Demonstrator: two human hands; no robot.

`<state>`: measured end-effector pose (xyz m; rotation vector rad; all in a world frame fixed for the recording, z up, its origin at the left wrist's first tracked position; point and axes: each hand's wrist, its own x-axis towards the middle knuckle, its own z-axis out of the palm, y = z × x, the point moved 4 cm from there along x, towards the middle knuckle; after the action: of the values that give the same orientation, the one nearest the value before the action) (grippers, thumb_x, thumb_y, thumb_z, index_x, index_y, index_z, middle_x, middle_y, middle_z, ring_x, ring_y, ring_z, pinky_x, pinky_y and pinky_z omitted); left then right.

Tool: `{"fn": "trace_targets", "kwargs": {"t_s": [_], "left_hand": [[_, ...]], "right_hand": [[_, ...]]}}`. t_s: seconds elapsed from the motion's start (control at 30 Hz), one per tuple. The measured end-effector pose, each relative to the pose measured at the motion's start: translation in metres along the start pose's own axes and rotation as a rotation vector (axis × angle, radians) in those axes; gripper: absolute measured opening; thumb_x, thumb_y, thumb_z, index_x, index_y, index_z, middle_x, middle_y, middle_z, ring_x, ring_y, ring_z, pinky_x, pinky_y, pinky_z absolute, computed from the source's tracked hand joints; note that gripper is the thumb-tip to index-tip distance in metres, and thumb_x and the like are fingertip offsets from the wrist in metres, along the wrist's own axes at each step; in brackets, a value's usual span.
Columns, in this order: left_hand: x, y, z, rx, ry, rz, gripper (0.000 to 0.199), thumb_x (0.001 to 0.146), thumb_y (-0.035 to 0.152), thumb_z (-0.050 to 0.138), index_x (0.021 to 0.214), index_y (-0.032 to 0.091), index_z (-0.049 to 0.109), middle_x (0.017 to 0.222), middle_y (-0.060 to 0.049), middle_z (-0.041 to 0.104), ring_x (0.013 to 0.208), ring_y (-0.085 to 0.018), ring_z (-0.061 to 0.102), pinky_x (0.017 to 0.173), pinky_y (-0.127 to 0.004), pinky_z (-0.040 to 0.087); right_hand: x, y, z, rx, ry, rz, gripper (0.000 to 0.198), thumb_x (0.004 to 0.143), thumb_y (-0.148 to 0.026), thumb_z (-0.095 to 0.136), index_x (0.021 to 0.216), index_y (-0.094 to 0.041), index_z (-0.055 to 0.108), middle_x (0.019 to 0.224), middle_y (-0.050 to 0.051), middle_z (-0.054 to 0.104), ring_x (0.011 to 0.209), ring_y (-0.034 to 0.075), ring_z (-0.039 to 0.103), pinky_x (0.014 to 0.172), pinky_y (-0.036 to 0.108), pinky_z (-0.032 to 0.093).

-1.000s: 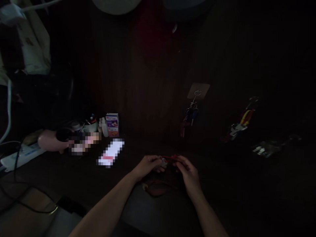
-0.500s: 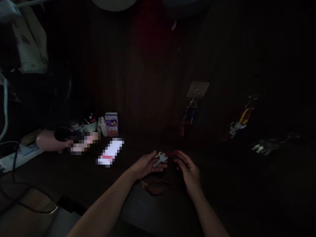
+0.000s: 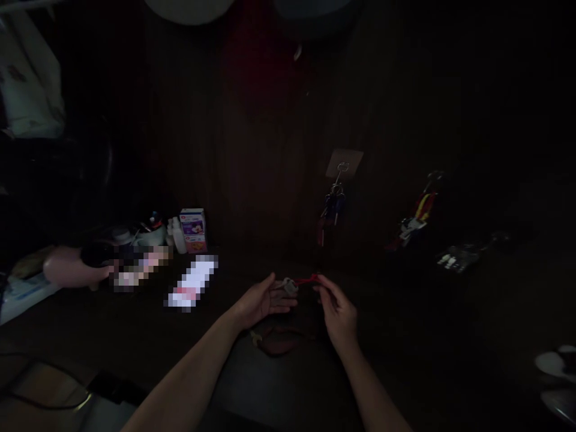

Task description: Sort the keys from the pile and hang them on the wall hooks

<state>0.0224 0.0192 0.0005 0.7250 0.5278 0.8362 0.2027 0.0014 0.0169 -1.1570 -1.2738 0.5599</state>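
Note:
My left hand is palm up with its fingers stretched out and the thumb raised. Over those fingers lies a small silvery bunch of keys, blurred, so I cannot tell how many there are. A red cord runs from the keys to my right hand, whose thumb and forefinger pinch its far end. Just below both hands, a dark reddish-brown strap loop with a brass-coloured clasp rests on the dark surface.
Key bunches hang from a wall hook and further right. On the left are a lit, pixelated phone, small boxes, white bottles, a pink hair dryer and a power strip. Shoes show at far right.
The view has shifted right, so most things sit further left. The key, whose blade showed clearly over my left fingers, is now blurred and turned. My right hand keeps its pinch on the cord.

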Motion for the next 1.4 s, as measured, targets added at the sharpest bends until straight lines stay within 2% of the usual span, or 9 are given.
{"fn": "trace_targets", "kwargs": {"t_s": [0.1, 0.2, 0.3, 0.5, 0.7, 1.0, 1.1, 1.2, 1.4], "left_hand": [[0.001, -0.001, -0.005, 0.119, 0.126, 0.064, 0.027, 0.081, 0.035, 0.060, 0.094, 0.011, 0.065, 0.088, -0.010, 0.069, 0.076, -0.017, 0.066, 0.071, -0.027, 0.048], [0.002, -0.003, -0.008, 0.213, 0.202, 0.096, 0.017, 0.075, 0.026, 0.069, 0.084, 0.012, 0.064, 0.074, -0.005, 0.068, 0.067, -0.012, 0.064, 0.066, -0.024, 0.048], [0.003, -0.004, -0.008, 0.248, 0.180, 0.116, 0.020, 0.072, 0.027, 0.071, 0.082, 0.012, 0.064, 0.071, -0.004, 0.067, 0.066, -0.012, 0.064, 0.064, -0.024, 0.047], [0.003, -0.002, -0.007, 0.237, 0.145, 0.123, 0.020, 0.073, 0.029, 0.070, 0.083, 0.013, 0.063, 0.081, -0.006, 0.068, 0.067, -0.011, 0.063, 0.065, -0.023, 0.047], [0.001, 0.000, -0.006, 0.223, 0.122, 0.110, 0.023, 0.072, 0.029, 0.071, 0.087, 0.014, 0.063, 0.083, -0.005, 0.068, 0.070, -0.012, 0.063, 0.069, -0.024, 0.048], [0.002, -0.002, -0.009, 0.260, 0.130, 0.080, 0.030, 0.068, 0.034, 0.073, 0.091, 0.017, 0.065, 0.085, -0.004, 0.068, 0.074, -0.013, 0.062, 0.073, -0.026, 0.048], [0.002, -0.001, -0.008, 0.265, 0.145, 0.077, 0.028, 0.069, 0.032, 0.073, 0.091, 0.017, 0.065, 0.087, -0.005, 0.068, 0.076, -0.014, 0.062, 0.073, -0.026, 0.048], [0.001, 0.000, -0.007, 0.258, 0.155, 0.069, 0.029, 0.068, 0.031, 0.073, 0.092, 0.016, 0.065, 0.087, -0.005, 0.068, 0.076, -0.014, 0.063, 0.073, -0.026, 0.049], [0.003, 0.000, -0.007, 0.228, 0.145, 0.051, 0.030, 0.068, 0.031, 0.073, 0.093, 0.016, 0.064, 0.087, -0.005, 0.068, 0.075, -0.013, 0.063, 0.073, -0.026, 0.049]], "right_hand": [[-0.003, -0.007, -0.009, -0.098, 0.127, -0.144, 0.021, 0.078, -0.038, 0.059, 0.091, -0.026, 0.069, 0.094, 0.004, 0.070, 0.088, 0.022, 0.063, 0.085, 0.037, 0.047], [-0.006, -0.015, -0.017, -0.143, 0.216, -0.216, 0.018, 0.078, -0.036, 0.060, 0.090, -0.026, 0.069, 0.094, 0.004, 0.070, 0.089, 0.022, 0.063, 0.086, 0.036, 0.046], [-0.005, -0.023, -0.022, -0.162, 0.236, -0.252, 0.016, 0.079, -0.035, 0.059, 0.089, -0.026, 0.069, 0.091, 0.004, 0.070, 0.087, 0.021, 0.063, 0.085, 0.037, 0.046], [0.002, -0.035, -0.032, -0.166, 0.266, -0.274, 0.015, 0.080, -0.035, 0.059, 0.087, -0.026, 0.068, 0.091, 0.005, 0.070, 0.089, 0.022, 0.062, 0.085, 0.037, 0.047], [0.017, -0.050, -0.062, -0.206, 0.376, -0.314, 0.019, 0.081, -0.037, 0.057, 0.090, -0.024, 0.068, 0.091, 0.005, 0.069, 0.086, 0.021, 0.063, 0.082, 0.035, 0.048], [0.064, -0.081, -0.130, -0.414, 0.623, -0.606, 0.017, 0.081, -0.033, 0.058, 0.085, -0.020, 0.067, 0.081, 0.004, 0.068, 0.077, 0.017, 0.062, 0.073, 0.030, 0.047], [0.085, -0.093, -0.140, -0.443, 0.641, -0.639, 0.017, 0.081, -0.034, 0.058, 0.083, -0.019, 0.067, 0.079, 0.004, 0.067, 0.075, 0.017, 0.060, 0.070, 0.029, 0.046], [0.106, -0.104, -0.145, -0.470, 0.644, -0.604, 0.019, 0.080, -0.035, 0.057, 0.084, -0.019, 0.067, 0.079, 0.004, 0.066, 0.072, 0.016, 0.059, 0.067, 0.027, 0.045], [0.145, -0.125, -0.151, -0.538, 0.668, -0.611, 0.017, 0.079, -0.033, 0.056, 0.082, -0.019, 0.067, 0.081, 0.004, 0.065, 0.077, 0.018, 0.059, 0.073, 0.029, 0.044]]}}
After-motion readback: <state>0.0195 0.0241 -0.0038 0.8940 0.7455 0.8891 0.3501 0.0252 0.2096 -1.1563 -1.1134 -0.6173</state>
